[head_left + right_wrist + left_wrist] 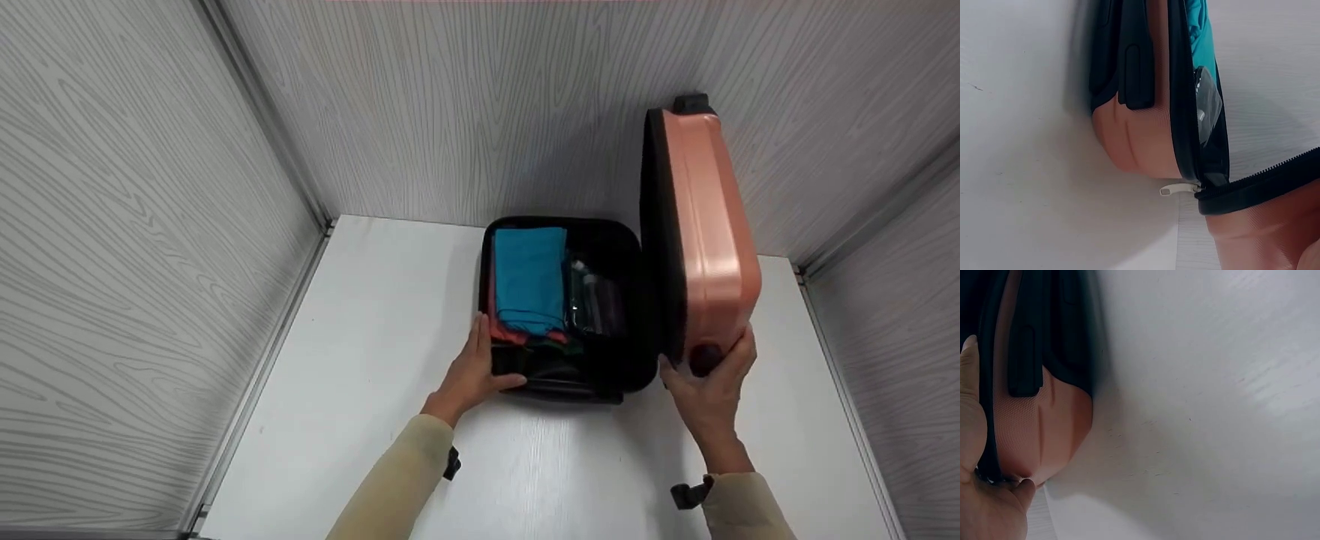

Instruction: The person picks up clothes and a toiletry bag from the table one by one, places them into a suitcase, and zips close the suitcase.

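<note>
A rose-pink hard-shell suitcase (634, 322) with a black lining lies unzipped, and its lid (712, 225) stands raised on the right. My right hand (705, 394) holds the lid near its front corner, thumb at the inner rim and fingers around the shell. At the base's front left corner rests my left hand (469, 371), its fingers straight along the side and its thumb spread over the front rim. Inside the base, a folded teal cloth (529, 270) lies above red fabric (506, 332). Beside it sits a clear pouch (592, 300); its contents are unclear.
The suitcase stands on a white table (375, 337), close to the grey wood-grain back wall (465, 112). Similar panels rise on the left and right. A light zipper pull (1179, 189) hangs between base and lid. The carry handle (1137, 73) faces the front.
</note>
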### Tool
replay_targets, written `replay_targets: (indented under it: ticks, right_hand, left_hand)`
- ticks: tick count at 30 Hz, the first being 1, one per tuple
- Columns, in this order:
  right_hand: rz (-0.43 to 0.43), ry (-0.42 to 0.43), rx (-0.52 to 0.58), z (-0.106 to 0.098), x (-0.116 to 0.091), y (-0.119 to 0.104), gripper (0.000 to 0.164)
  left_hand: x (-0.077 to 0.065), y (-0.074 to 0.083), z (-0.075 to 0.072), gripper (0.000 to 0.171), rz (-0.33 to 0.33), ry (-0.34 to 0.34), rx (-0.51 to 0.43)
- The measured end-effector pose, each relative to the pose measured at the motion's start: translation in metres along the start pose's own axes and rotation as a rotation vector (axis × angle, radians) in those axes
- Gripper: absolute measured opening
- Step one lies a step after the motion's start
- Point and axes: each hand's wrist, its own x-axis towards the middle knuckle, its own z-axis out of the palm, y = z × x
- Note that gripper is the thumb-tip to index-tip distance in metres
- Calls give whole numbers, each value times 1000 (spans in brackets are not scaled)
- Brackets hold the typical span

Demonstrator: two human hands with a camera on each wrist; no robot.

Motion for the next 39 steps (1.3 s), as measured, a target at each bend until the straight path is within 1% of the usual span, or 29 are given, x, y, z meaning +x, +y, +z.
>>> replay_targets:
  ticks: [7, 10, 16, 21, 23, 28, 34, 39]
  right_hand:
    - [-169, 6, -25, 9, -1, -6, 121]
    - [-213, 0, -47, 11, -1, -7, 120]
    - [-243, -48, -67, 13, 1, -10, 122]
    - [-270, -70, -77, 15, 0, -12, 128]
    - [-267, -82, -84, 16, 0, -13, 131]
    - [-270, -86, -110, 19, 3, -17, 132]
    - [-317, -78, -151, 25, 4, -18, 130]
    - [-356, -73, -170, 32, 2, -20, 127]
  left_hand:
    - [-2, 2, 2, 134, 27, 2, 13]
    - [-2, 3, 3, 133, 28, 7, 1]
    - [0, 1, 4, 132, 19, 11, -18]
    - [0, -2, 6, 132, 14, 25, -88]
    - [-1, -2, 5, 133, 3, 26, -119]
    - [-1, 1, 1, 134, -24, 29, -173]
    - [-1, 1, 0, 136, -64, 24, -247]
    - [-1, -2, 2, 137, -69, 28, -285]
